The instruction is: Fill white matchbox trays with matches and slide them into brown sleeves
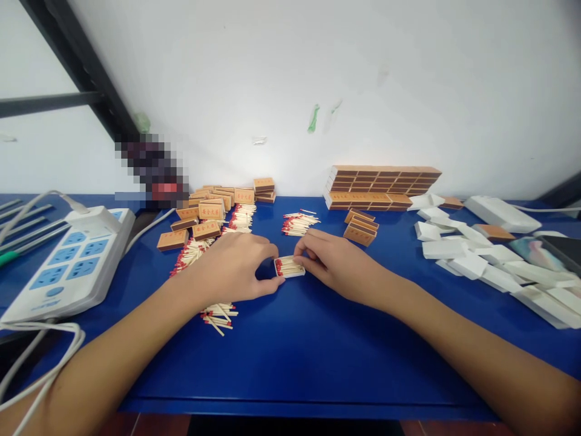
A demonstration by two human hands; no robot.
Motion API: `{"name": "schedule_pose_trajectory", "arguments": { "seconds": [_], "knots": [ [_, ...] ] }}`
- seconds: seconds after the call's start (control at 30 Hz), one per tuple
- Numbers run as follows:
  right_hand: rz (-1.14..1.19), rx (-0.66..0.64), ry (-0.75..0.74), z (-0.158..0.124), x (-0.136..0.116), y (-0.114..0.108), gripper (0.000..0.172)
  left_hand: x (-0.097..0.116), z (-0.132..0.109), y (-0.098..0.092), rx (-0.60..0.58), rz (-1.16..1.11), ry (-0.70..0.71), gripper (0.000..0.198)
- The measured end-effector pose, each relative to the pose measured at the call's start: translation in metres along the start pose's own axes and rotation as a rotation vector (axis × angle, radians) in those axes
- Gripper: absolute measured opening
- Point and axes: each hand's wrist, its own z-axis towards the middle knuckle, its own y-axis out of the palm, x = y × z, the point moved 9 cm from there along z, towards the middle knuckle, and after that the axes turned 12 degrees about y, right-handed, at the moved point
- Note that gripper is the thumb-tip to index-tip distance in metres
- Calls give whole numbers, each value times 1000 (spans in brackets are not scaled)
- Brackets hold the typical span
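Just past the loose matches [218, 316] under our left wrist, our left hand [233, 269] and right hand [338, 266] meet on the blue tabletop [299, 357], each grip pinched on one end of the match-filled tray [289, 267]. We judge the tray light, thin card that buckles and spills easily, best held low by its short end walls and kept level. Behind lie a match heap [297, 224] and stacked boxes [384, 184].
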Motion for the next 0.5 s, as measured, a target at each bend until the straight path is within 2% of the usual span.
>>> {"name": "schedule_pose_trajectory", "arguments": {
  "seconds": [0.37,0.43,0.5],
  "knots": [
    [63,2,-1,1,-2,-3,12,0,-1,0,5,-25,4,22],
    [59,53,-29,2,-2,-13,14,0,0,0,3,-22,2,23],
    [8,174,-36,4,4,-35,16,0,-1,0,0,-14,-1,23]
  ]
}}
